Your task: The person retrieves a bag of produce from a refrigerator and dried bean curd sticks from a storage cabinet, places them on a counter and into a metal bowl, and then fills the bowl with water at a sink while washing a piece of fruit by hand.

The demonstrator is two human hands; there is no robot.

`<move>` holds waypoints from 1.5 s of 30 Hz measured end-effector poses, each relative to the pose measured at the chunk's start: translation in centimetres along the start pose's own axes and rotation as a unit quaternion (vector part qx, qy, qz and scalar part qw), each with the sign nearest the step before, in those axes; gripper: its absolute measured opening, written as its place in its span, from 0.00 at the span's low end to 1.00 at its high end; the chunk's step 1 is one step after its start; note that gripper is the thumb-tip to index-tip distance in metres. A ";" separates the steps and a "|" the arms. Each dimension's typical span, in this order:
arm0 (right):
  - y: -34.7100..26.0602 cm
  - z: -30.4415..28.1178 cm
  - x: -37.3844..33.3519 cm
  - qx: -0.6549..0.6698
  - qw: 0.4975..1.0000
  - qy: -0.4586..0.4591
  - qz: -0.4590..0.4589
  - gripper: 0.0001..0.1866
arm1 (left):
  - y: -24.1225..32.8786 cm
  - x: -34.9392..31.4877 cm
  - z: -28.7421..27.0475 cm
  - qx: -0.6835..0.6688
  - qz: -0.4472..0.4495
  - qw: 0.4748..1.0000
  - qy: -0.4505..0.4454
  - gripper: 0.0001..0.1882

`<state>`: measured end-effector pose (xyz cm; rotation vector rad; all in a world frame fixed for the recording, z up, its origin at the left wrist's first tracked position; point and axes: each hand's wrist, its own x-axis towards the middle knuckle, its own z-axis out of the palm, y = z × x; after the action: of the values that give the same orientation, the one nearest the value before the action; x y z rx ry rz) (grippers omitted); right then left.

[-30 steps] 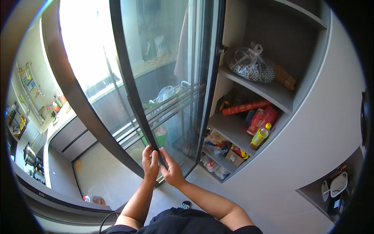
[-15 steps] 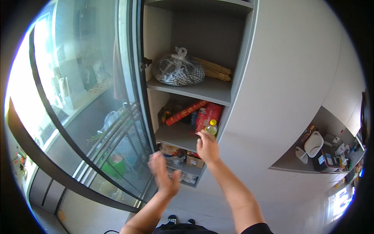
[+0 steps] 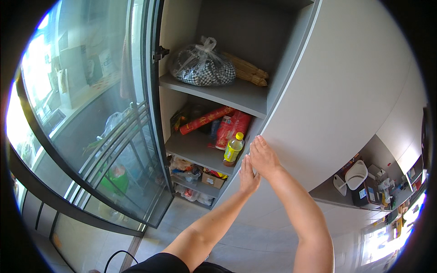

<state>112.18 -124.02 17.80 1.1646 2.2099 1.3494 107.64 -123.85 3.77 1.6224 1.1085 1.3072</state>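
My right hand (image 3: 265, 157) rests with its fingers together and stretched out against the front edge of the pale cabinet panel (image 3: 327, 100). Just below and left of it, my left hand (image 3: 249, 176) lies flat near the same edge, fingers extended, almost touching the right. Neither holds anything. Left of the hands, a clear bottle with a yellow cap and yellow label (image 3: 233, 151) stands upright at the shelf's right front. Behind it lean a red package (image 3: 233, 126) and a long red tube (image 3: 205, 120).
A knotted clear bag of checked cloth (image 3: 204, 68) and a bundle of brown stalks (image 3: 248, 72) lie on the upper shelf. Bags and a small cardboard box (image 3: 212, 180) fill the lower shelves. A dark-framed glass door (image 3: 157, 136) borders the left. A white-goods niche (image 3: 359, 182) lies right.
My right hand has left the bottle's front and moved right onto the panel's edge. My left hand has swung right and up to join it. The view has shifted.
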 end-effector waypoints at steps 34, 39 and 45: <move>-8.0 -20.1 -21.2 0.081 0.971 -0.006 0.225 0.05 | 8.7 -23.7 -5.4 -0.187 0.124 0.961 -0.161 0.13; -11.6 -21.9 -29.0 0.257 0.879 0.098 0.391 0.08 | 11.0 -28.1 -2.4 -0.242 0.126 0.914 -0.302 0.16; -12.0 -19.9 -33.6 0.246 0.720 0.294 0.579 0.11 | 12.8 -31.9 4.0 -0.238 0.188 0.867 -0.395 0.21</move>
<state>115.18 -164.43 12.88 3.0402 2.2854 1.6957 110.52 -158.28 4.72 1.7570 -0.0371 0.8693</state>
